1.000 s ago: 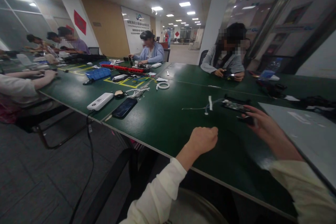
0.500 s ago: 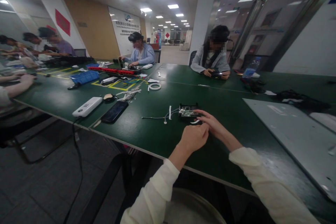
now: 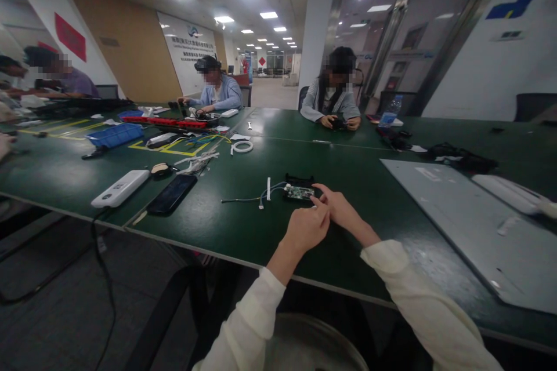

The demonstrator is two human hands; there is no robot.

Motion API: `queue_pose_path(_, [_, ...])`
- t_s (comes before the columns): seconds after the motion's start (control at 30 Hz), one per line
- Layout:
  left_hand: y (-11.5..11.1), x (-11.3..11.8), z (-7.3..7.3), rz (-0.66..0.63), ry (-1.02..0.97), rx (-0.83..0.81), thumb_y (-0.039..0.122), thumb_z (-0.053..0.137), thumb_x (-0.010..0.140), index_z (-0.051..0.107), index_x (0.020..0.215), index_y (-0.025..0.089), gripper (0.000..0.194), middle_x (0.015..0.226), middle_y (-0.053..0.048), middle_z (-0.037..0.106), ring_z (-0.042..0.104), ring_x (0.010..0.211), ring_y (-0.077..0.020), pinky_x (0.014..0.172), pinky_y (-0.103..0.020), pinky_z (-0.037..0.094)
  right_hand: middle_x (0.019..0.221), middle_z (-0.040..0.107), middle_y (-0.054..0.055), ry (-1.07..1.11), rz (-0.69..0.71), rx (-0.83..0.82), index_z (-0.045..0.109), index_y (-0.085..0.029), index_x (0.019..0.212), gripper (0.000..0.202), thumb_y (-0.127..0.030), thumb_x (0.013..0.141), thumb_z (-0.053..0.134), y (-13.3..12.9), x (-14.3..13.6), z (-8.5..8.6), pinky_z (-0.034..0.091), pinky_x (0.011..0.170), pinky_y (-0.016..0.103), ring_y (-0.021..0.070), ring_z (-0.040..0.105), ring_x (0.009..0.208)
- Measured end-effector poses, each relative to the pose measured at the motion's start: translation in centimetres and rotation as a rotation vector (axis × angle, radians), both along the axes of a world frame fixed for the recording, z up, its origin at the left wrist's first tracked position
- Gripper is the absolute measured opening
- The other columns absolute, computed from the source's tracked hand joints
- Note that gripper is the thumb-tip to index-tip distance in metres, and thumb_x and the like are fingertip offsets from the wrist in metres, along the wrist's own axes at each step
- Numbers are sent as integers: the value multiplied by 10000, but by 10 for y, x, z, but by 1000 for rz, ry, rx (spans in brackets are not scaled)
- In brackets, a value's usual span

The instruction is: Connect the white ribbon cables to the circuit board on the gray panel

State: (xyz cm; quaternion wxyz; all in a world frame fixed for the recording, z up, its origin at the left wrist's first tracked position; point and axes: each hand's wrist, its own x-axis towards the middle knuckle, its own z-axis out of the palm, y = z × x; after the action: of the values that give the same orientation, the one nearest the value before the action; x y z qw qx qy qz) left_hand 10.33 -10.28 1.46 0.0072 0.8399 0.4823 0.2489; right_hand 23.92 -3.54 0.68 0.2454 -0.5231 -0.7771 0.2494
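Observation:
A green circuit board (image 3: 300,192) in a black frame (image 3: 299,178) lies on the table in front of me. My right hand (image 3: 342,208) is at the board's right end, its bent fingers gripping the edge. Close against it, my left hand (image 3: 307,227) is closed with the fingers curled in, and its fingertips meet the board's lower right corner. Whatever sits between those fingertips is hidden. From the board's left end a thin grey cable (image 3: 241,200) runs out over the table. Beside the cable lies a white strip (image 3: 268,188).
Left of the board are a black phone (image 3: 172,195), a white power bank (image 3: 120,188) with a cord, and a roll of white tape (image 3: 242,147). A blue tray (image 3: 115,135) is farther back. A grey panel (image 3: 470,226) lies right. Two people sit across the table.
My view has swung right. My right hand's fingers have gone from stretched over the board to bent at its edge. The white piece by those fingers no longer shows.

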Motion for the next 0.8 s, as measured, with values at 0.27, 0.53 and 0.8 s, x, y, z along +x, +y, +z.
queue_pose_path(0.27, [-1, 0, 2, -10, -11, -25, 234, 297, 927, 535, 887, 169, 250, 725, 1, 615, 567, 601, -108, 559, -212, 410, 982, 643, 71, -265, -149, 182, 542, -218, 1168, 344, -329, 854, 456, 16, 30, -3, 452, 827, 329, 212, 600, 895])
queue_pose_path(0.53, [0, 1, 2, -22, -11, -80, 232, 310, 927, 529, 906, 173, 227, 714, 10, 594, 549, 594, -95, 546, -198, 381, 1357, 333, 177, -480, -641, 199, 448, -166, 1259, 470, -336, 821, 466, 30, 107, -12, 292, 949, 576, 357, 242, 1279])
queue_pose_path(0.8, [1, 0, 0, -70, -30, -132, 234, 304, 932, 521, 928, 172, 226, 716, 20, 576, 529, 572, -77, 538, -181, 383, 1375, 254, 268, -382, -1047, -69, 427, -119, 1267, 566, -435, 798, 462, 29, 173, -26, 188, 952, 633, 412, 157, 1297])
